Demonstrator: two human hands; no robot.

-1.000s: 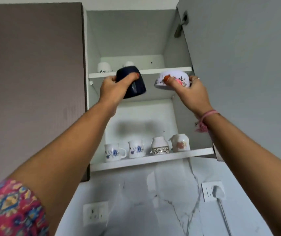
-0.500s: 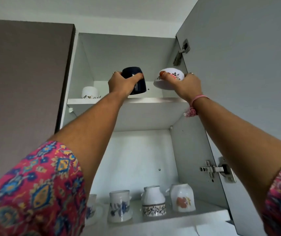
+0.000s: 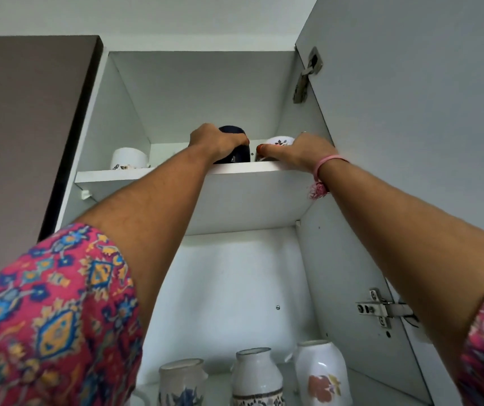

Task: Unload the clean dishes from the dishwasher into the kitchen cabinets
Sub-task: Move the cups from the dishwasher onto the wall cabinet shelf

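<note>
My left hand point(image 3: 217, 143) grips a dark blue mug point(image 3: 236, 150), upside down on the upper cabinet shelf point(image 3: 147, 174). Beside it to the right, my right hand point(image 3: 299, 150) holds a white floral bowl point(image 3: 278, 141), also upside down, at the shelf's right end. Both pieces sit low at the shelf edge, their bases hidden by it. I cannot tell whether they rest fully on the shelf.
A white cup point(image 3: 129, 159) stands at the left of the upper shelf. Several white patterned mugs point(image 3: 256, 376) line the lower shelf. The open cabinet door point(image 3: 410, 112) stands at the right, a closed brown door point(image 3: 23, 142) at the left.
Both hands have risen from in front of the shelf edge and moved inward over the upper shelf, lowering the blue mug and the bowl onto it. The view has tilted upward.
</note>
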